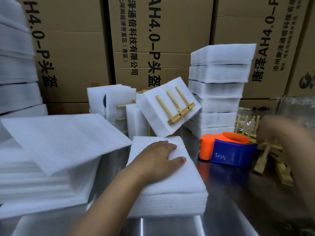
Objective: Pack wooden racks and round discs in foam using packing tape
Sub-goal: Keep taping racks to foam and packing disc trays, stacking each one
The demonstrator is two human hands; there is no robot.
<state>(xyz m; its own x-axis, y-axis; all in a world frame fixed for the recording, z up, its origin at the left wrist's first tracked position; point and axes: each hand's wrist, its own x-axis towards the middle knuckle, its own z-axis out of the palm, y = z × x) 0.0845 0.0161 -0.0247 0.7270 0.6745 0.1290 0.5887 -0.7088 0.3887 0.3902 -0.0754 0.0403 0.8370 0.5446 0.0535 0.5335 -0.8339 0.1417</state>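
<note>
My left hand (160,157) lies flat, palm down, on the small stack of white foam sheets (172,189), just left of the orange and blue plastic tape dispenser (228,150). Its fingers (167,145) are stretched out straight with the thumb spread. They press on the top sheet and grip nothing.

My right hand (274,132) is a blur just right of the dispenser, over the heap of loose pale wooden racks (265,155). I cannot tell whether its fingers are wrapped round a rack or hang free.

The dispenser stands on the shiny steel surface (230,210). Behind the dispenser and a little to its left, a white foam pack with a wooden rack taped to its face (153,116) leans tilted against the tall pile of white foam packs (219,89), which rises straight behind the dispenser.

Far left of the dispenser, beyond my left hand, broad white foam sheets (59,138) lie stacked, the top one askew. Brown cardboard boxes printed in black (153,40) stand well behind the dispenser, across the whole back.
</note>
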